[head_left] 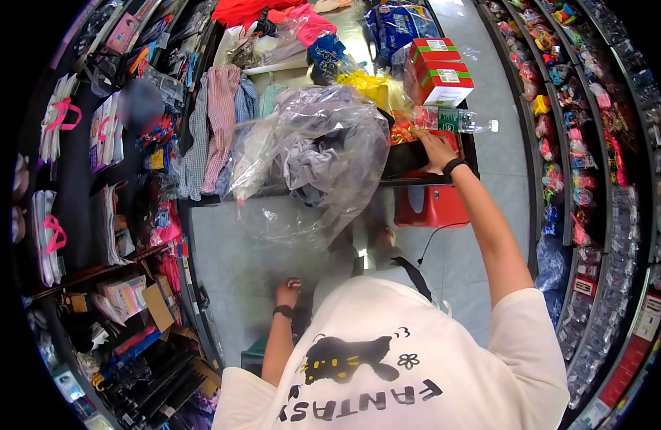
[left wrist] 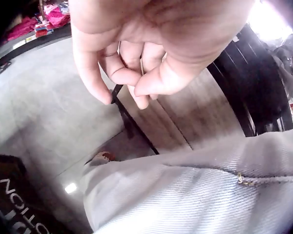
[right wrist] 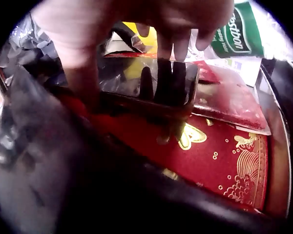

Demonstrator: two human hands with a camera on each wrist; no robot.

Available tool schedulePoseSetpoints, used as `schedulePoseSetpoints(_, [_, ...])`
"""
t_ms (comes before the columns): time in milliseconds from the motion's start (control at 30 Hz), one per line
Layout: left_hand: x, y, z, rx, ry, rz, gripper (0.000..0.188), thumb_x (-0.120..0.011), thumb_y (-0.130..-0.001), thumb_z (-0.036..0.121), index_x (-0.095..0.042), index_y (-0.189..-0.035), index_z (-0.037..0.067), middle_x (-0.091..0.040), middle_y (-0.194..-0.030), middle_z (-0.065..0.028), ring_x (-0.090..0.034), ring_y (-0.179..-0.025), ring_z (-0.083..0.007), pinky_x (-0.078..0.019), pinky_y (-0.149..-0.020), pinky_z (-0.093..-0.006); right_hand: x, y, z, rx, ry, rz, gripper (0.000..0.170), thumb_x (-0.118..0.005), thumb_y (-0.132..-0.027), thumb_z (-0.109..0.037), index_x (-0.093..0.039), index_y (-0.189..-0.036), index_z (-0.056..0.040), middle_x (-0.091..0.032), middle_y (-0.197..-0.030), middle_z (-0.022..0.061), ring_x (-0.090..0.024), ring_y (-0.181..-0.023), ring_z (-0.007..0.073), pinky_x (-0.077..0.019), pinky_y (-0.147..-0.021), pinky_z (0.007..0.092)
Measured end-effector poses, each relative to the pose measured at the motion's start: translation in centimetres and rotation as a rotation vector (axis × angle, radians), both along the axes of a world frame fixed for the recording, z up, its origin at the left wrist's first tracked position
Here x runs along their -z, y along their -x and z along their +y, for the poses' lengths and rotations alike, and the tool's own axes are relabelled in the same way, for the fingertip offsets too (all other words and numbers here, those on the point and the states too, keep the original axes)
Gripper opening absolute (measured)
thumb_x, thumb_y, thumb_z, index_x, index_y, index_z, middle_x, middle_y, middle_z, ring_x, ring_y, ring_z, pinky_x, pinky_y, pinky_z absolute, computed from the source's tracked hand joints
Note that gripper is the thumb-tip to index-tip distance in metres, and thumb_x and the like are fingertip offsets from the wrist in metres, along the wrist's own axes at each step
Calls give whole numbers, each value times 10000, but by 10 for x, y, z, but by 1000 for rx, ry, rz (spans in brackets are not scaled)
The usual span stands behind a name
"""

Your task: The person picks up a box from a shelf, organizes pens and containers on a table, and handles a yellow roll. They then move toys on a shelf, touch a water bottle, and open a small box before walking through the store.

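Observation:
My left hand (head_left: 288,292) hangs low beside the body; in the left wrist view the same hand (left wrist: 136,53) has loosely curled fingers and holds nothing. My right hand (head_left: 438,150) reaches into a dark open box at the table's front right corner. In the right wrist view, my right hand (right wrist: 136,24) is over a glossy dark rectangular item (right wrist: 151,83), fingers extended and fingertips at its surface, the thumb down at its left. Beneath lies a red packet with gold patterns (right wrist: 224,161). A clear bottle with a green label (head_left: 448,120) lies just past the hand.
A large clear plastic bag with grey cloth (head_left: 309,158) covers the table's front middle. Red and white boxes (head_left: 441,75) stand behind the bottle. Checked shirts (head_left: 219,129) hang over the left edge. A red stool (head_left: 434,206) is beneath the table. Stocked shelves line both sides.

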State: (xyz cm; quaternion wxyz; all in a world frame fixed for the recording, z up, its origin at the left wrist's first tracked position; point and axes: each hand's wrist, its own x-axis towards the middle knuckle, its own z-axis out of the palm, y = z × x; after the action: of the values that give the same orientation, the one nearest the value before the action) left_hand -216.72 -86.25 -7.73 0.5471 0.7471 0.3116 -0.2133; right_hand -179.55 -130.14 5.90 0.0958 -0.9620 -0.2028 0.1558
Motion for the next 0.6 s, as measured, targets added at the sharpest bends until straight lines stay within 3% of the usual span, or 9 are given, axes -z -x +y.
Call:
schedulePoseSetpoints(267, [2,0,0,-28,43,51,248,-441,-713,-55,-555,-928,-6,-611,-869,-83,-585,-800,-151,-478,-635,-258,-7,4,1,51,-70,-3,1006,-795,-473,-167,-244,-1314,-152,-349,-1308,78,-337,-1192,291,-237,-996,436])
schedulePoseSetpoints(467, [6,6,-2,-60,41,36,225,-440,-724,-39,-565,-907,-4,-614,-859,-82,-588,-785,-149,-479,-629,-258,-6,-1,-1,90,-44,39,1056,-787,-453,-158,-190,-1323,-202,-417,-1247,96,-386,-1158,279,-239,-975,489])
schedulePoseSetpoints(600, [5,9,-4,-38,-22,1,226,-452,-715,-38,-576,-900,5,-619,-841,-82,-591,-771,-150,-482,-624,-260,-5,-3,-5,62,-92,28,1067,-799,-441,-169,-194,-1320,-198,-447,-1220,123,-399,-1143,297,-254,-963,468])
